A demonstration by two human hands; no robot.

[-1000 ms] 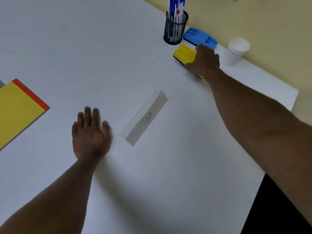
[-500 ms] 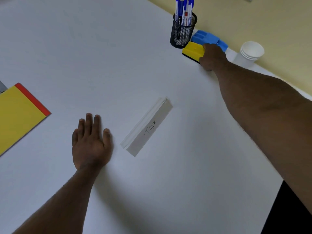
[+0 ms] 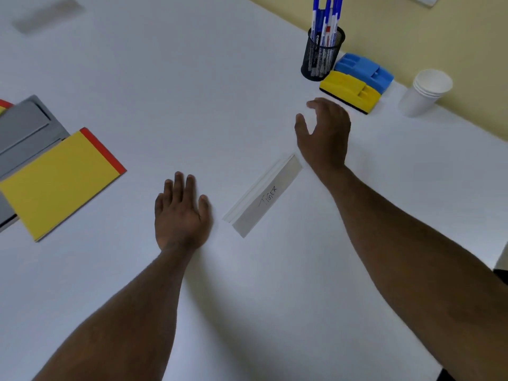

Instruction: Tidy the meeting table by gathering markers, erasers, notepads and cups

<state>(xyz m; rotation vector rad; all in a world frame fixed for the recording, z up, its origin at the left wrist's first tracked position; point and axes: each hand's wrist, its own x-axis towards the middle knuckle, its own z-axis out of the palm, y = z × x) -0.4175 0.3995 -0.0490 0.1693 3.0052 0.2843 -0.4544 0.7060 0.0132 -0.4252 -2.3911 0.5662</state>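
Hands first: neither grip holds anything. The right hand hovers palm down with fingers loosely spread and thumb out, empty, just short of the yellow eraser, which lies at its 1 o'clock, apart from the fingertips. The left hand lies flat on the tabletop, fingers straight and together, gripping nothing.

Between the two hands sits a folded white name card with handwritten lettering, its far end just beside the right wrist. Touching the yellow eraser at its 1 o'clock is a blue eraser. At the yellow eraser's 11 o'clock stands a black mesh holder, just beside both erasers, with blue-capped markers upright in it. At 3 o'clock from the erasers is a stack of white paper cups, upright, near the wall edge.

At 9 o'clock from the left hand, well apart, lies a yellow notepad with a red binding strip, overlapping a grey tray.
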